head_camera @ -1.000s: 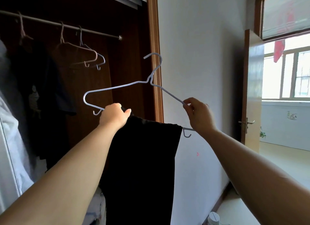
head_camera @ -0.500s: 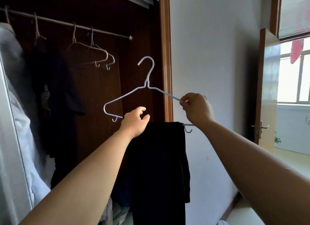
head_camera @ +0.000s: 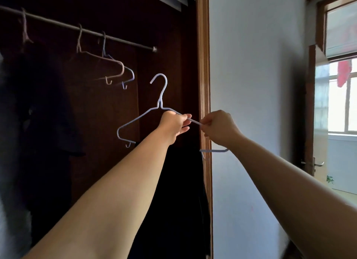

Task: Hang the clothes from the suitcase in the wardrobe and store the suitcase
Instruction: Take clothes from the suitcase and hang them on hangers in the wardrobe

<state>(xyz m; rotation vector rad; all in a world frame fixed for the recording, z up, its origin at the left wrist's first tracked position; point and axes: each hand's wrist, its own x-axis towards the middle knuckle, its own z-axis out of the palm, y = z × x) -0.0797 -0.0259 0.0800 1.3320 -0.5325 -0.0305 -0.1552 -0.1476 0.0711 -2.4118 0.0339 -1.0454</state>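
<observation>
The wardrobe (head_camera: 158, 36) stands open, and its rail (head_camera: 116, 39) runs high, well above the hook of the hanger (head_camera: 163, 90), so the hanging is not yet done. The black garment (head_camera: 177, 200) drapes over the hanger's bottom bar at the wardrobe's right edge, below both hands. The left forearm hides how evenly it sits. If the load is lopsided, I judge the hanger could tip on the way up and let the cloth slide off. Both grips are on the same right shoulder wire, which leaves the hook loosely steered. It could miss the rail or snag the two empty hangers (head_camera: 116, 65) on it. Both arms reach forward and up, nearly straight. The left hand (head_camera: 172, 124) pinches the sloping wire between thumb and curled fingers. The right hand (head_camera: 218, 128), just beside it, pinches the same wire lower down, fingers bent in.
</observation>
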